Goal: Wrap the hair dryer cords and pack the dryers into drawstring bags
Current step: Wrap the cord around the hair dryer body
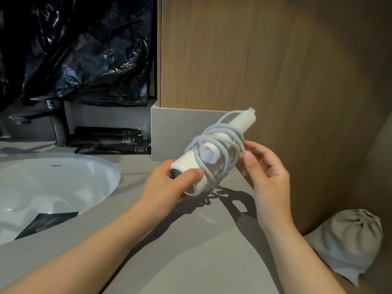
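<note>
A white hair dryer [239,122] is held in the air above the grey counter, its handle pointing up and right. My left hand [169,183] grips its barrel end. A pale grey cord [220,143] is looped several times around the dryer's body. My right hand [265,170] pinches a loop of that cord at the dryer's right side. A grey drawstring bag [347,240], cinched shut and bulging, lies on the counter at the lower right.
A white sink basin [63,179] with a dark packet [46,221] in it sits at the left, a faucet [53,122] behind it. Black sachets [110,139] lie by the back wall. A wooden panel [275,60] rises at the right; black plastic sheeting [74,49] hangs at the top left.
</note>
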`<state>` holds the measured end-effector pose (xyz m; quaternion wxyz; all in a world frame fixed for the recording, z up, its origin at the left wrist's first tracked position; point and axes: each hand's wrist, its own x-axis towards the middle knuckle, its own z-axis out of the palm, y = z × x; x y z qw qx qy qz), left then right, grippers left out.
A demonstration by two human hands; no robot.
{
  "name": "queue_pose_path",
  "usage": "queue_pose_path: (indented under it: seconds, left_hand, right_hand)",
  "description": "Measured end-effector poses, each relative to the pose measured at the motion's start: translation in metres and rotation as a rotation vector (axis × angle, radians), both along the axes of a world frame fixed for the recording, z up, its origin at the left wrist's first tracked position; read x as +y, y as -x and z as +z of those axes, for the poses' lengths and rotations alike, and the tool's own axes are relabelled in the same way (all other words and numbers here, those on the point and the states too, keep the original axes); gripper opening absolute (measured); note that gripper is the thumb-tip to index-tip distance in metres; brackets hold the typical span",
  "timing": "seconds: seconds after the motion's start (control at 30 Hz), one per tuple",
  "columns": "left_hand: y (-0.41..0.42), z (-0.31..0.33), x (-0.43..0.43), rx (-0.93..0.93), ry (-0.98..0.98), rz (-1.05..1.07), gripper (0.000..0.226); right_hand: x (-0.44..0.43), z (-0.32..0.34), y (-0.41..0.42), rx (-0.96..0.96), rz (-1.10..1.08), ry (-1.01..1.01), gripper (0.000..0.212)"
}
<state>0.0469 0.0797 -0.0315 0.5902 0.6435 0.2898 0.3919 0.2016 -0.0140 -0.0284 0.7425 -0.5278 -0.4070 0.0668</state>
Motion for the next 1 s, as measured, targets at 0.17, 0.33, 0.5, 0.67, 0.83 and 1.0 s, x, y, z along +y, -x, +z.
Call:
queue_pose_path:
  seconds: [0.17, 0.33, 0.5, 0.67, 0.83, 1.0]
  left_hand:
    - [0.002, 0.009, 0.004, -0.226, 0.251, -0.14, 0.041]
    - [0.006, 0.007, 0.005, -0.199, 0.205, -0.134, 0.037]
    - [0.006, 0.007, 0.005, -0.178, 0.139, -0.174, 0.045]
    - [0.008, 0.008, 0.008, -0.198, 0.155, -0.273, 0.062]
    - [0.006, 0.009, 0.008, -0.099, 0.105, -0.192, 0.077]
    - [0.01, 0.006, 0.012, 0.13, -0.193, 0.086, 0.068]
  right_hand:
    - [0.004, -0.001, 0.0, 0.048, 0.031, 0.063, 0.019]
    - [0.004, -0.003, 0.002, 0.011, 0.057, 0.131, 0.012]
    - [0.005, -0.006, 0.002, 0.065, 0.156, 0.347, 0.045]
    - [0.003, 0.0, 0.007, 0.087, 0.2, 0.334, 0.043]
    - [0.002, -0.001, 0.008, 0.058, 0.163, 0.342, 0.036]
    - [0.005, -0.002, 0.007, 0.091, 0.136, 0.354, 0.044]
